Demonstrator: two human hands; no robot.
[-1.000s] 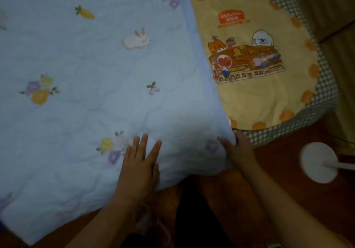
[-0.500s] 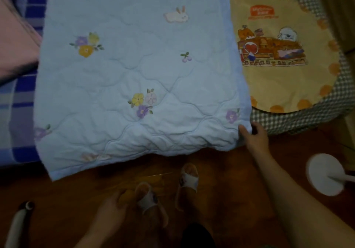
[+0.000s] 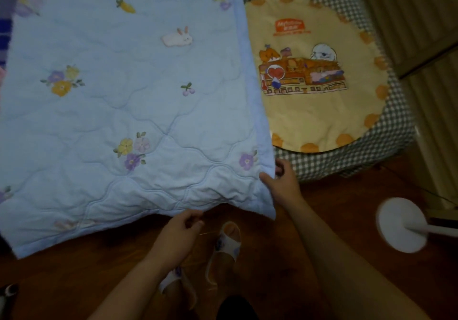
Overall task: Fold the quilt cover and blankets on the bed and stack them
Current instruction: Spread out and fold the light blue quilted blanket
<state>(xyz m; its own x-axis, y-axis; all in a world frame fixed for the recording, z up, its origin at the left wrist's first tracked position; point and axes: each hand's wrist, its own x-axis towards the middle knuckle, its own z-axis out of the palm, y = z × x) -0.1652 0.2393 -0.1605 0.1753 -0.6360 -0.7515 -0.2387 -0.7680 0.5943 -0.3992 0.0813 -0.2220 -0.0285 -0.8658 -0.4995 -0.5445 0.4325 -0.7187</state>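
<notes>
both hands work the blue quilt (image 3: 128,111) spread over the bed (image 3: 386,131): my right hand (image 3: 282,183) pinches its near right corner, my left hand (image 3: 178,235), fingers curled, sits at the hanging near edge.

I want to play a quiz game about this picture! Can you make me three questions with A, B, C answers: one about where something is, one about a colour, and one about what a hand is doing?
1. Where is the yellow round mat?
A. right of the blue quilt
B. on the floor
C. under the slippers

2. What colour is the bunny on the quilt?
A. green
B. white
C. black

3. What is the right hand doing?
A. lying flat on the floor
B. holding a slipper
C. gripping the quilt's corner

Answers: 1 A, the mat lies beside the quilt's right edge. 2 B, the bunny is white. 3 C, thumb and fingers pinch the corner.
</notes>
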